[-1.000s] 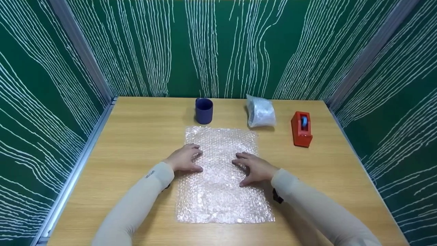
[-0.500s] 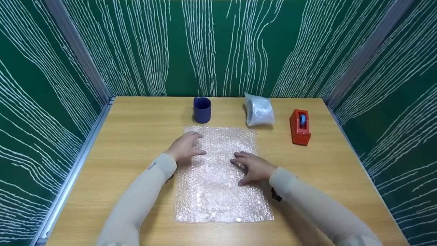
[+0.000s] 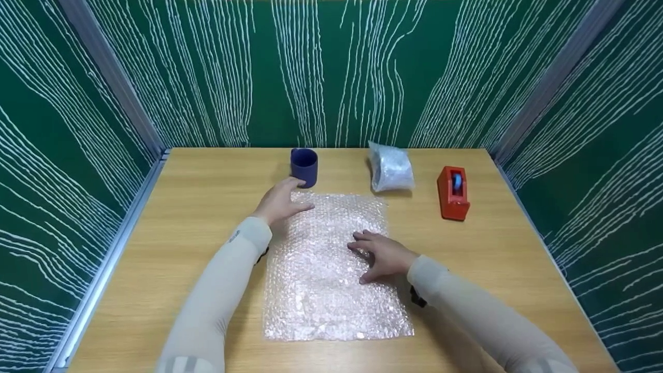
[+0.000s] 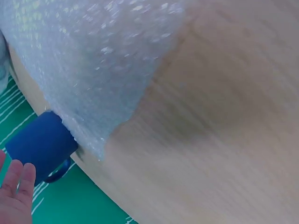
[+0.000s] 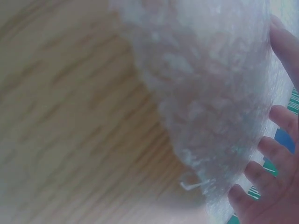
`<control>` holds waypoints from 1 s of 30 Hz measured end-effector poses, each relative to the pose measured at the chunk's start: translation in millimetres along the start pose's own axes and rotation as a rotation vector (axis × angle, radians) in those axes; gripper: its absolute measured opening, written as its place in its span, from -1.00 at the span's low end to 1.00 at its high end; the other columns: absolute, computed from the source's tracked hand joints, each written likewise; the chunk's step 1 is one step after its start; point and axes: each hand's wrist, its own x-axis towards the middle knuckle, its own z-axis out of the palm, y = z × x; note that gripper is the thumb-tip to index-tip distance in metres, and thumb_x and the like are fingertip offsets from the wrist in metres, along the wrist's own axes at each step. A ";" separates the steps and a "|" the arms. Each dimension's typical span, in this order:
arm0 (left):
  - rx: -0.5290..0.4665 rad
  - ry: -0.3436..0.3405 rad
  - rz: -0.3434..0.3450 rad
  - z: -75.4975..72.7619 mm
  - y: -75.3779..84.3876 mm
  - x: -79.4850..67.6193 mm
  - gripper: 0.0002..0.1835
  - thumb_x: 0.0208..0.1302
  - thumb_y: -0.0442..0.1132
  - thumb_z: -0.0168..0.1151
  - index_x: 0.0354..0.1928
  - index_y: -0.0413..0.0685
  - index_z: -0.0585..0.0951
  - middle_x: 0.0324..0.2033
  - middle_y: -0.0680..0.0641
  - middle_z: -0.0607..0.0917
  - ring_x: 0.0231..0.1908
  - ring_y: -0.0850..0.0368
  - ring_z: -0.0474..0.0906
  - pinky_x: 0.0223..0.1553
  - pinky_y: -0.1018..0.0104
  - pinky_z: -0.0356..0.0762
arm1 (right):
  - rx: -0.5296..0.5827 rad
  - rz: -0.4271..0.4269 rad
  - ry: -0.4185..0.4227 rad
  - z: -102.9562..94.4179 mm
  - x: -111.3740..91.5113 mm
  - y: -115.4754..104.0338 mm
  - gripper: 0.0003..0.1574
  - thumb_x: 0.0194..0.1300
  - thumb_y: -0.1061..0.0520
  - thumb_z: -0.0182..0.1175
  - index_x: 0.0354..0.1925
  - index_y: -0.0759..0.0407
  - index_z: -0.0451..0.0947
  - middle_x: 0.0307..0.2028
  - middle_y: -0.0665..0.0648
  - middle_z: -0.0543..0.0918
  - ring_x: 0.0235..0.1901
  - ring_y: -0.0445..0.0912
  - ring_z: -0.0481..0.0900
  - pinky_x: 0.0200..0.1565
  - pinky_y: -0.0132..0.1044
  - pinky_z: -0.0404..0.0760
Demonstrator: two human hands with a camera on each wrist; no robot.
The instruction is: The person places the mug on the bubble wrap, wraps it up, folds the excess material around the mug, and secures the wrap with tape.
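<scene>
A sheet of clear bubble wrap (image 3: 331, 290) lies flat on the wooden table in front of the person. Just beyond its far left corner stands a dark blue mug (image 3: 304, 167), upright, its handle toward the back left. The left hand (image 3: 279, 202) reaches over the wrap's far left edge, fingers extended, fingertips right at the mug's lower side in the head view. In the left wrist view its fingers (image 4: 28, 175) overlap the mug (image 4: 44, 142). The right hand (image 3: 386, 255) is spread over the wrap's right edge, fingers loosely bent, fingertips touching the sheet.
A bundle wrapped in bubble wrap (image 3: 392, 167) sits at the back, right of the mug. Farther right stands a red tape dispenser (image 3: 453, 194) with a blue roll. Green walls (image 3: 352, 72) with white lines enclose the table (image 3: 197, 176) at the back and sides.
The left hand has slid from the middle of the wrap's left edge forward to the mug. The right hand has stayed in place on the wrap.
</scene>
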 end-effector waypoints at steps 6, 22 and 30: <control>-0.037 0.044 -0.002 -2.7 6.7 13.0 -0.16 0.34 0.09 0.55 0.56 -0.04 0.47 0.59 -0.15 0.45 0.58 -0.16 0.38 0.61 -0.16 0.33 | -0.005 0.015 -0.013 0.5 -1.9 0.9 0.27 0.00 -0.23 0.72 0.57 0.09 0.44 0.65 0.35 0.28 0.64 0.40 0.18 0.62 0.32 0.20; -0.057 0.107 -0.068 -10.8 19.7 43.5 -0.22 0.41 0.02 0.50 0.58 -0.02 0.46 0.58 -0.15 0.45 0.54 -0.19 0.39 0.55 -0.17 0.40 | -0.029 0.010 -0.005 1.8 -2.5 0.0 0.30 -0.03 -0.30 0.71 0.58 0.04 0.44 0.65 0.30 0.31 0.65 0.35 0.21 0.61 0.30 0.24; -0.054 0.089 -0.142 -6.6 19.0 57.1 -0.25 0.46 -0.08 0.45 0.61 0.03 0.42 0.60 -0.17 0.41 0.56 -0.21 0.35 0.57 -0.21 0.37 | -0.017 0.025 -0.015 -0.8 -1.5 -4.2 0.30 -0.02 -0.27 0.72 0.59 0.01 0.43 0.67 0.25 0.28 0.66 0.34 0.18 0.63 0.30 0.21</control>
